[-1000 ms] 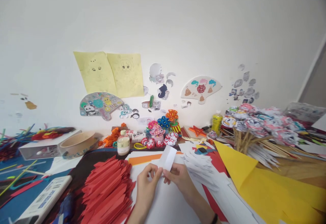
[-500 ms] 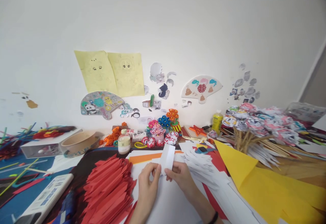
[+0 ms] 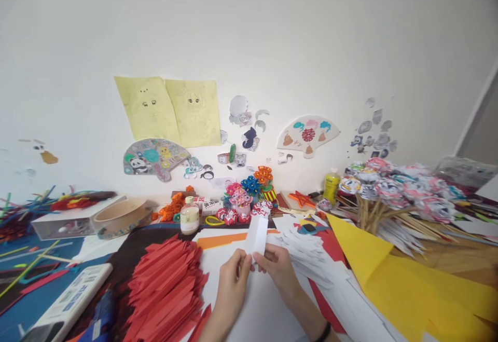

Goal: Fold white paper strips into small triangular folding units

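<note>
Between both hands stands a white paper strip [image 3: 257,235], creased lengthwise and pointing away from me. My left hand [image 3: 234,274] pinches its lower left edge between thumb and fingers. On the other side my right hand [image 3: 277,269] pinches the lower right edge, thumb in front; a dark band circles that wrist. The strip's lower end is partly hidden by the fingers. Beneath the hands lies white paper [image 3: 259,311]. A pile of folded red paper pieces [image 3: 167,290] lies to the left, and a pile of folded white paper pieces [image 3: 315,264] to the right.
Yellow paper sheets [image 3: 431,285] spread at the right, below a bundle of paper flowers on sticks [image 3: 397,186]. A glue bottle [image 3: 190,216] and pipe-cleaner flowers [image 3: 251,186] stand at the back. At the left are a tape roll [image 3: 120,215], a white box [image 3: 72,300] and a blue glue gun [image 3: 101,313].
The two hands have shifted slightly and sit closer together on the paper strip. Its top end is a little higher. Everything else is unchanged.
</note>
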The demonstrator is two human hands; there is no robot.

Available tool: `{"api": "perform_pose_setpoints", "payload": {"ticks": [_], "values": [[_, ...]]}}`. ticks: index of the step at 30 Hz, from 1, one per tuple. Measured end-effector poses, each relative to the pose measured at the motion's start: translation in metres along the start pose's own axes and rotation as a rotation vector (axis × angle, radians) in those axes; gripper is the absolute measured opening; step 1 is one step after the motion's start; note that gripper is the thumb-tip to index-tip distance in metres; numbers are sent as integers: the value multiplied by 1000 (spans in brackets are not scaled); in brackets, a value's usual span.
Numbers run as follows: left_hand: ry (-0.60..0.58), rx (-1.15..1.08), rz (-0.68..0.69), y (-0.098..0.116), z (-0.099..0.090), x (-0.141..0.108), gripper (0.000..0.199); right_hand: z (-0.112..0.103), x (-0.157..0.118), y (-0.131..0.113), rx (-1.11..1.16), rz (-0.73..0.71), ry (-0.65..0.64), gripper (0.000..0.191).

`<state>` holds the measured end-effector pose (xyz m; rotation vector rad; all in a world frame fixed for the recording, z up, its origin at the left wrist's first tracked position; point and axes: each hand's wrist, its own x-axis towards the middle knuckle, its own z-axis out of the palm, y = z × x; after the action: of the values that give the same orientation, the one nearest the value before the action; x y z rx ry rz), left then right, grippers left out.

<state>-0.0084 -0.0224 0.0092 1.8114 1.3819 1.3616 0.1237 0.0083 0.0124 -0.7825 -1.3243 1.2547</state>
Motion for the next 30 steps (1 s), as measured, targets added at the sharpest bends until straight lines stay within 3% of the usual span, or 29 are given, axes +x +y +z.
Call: {"api": "perform_pose_setpoints", "payload": {"ticks": [10,17,23,25,30], "values": [[9,11,-45,-4,5,-2,33,0,1,8,-48,8,38,27],[33,-51,-13,1,-7,2,31,-4,3,8,-69,62,-65,31],[-51,23,32,6,-11,1,32,-9,5,11,-103,19,33,38],[-60,77,33,7,-14,2,31,-11,4,9,-134,55,-20,40],[110,82,11,1,-19,7,25,-7,-2,2,-232,82,-211,41]]}}
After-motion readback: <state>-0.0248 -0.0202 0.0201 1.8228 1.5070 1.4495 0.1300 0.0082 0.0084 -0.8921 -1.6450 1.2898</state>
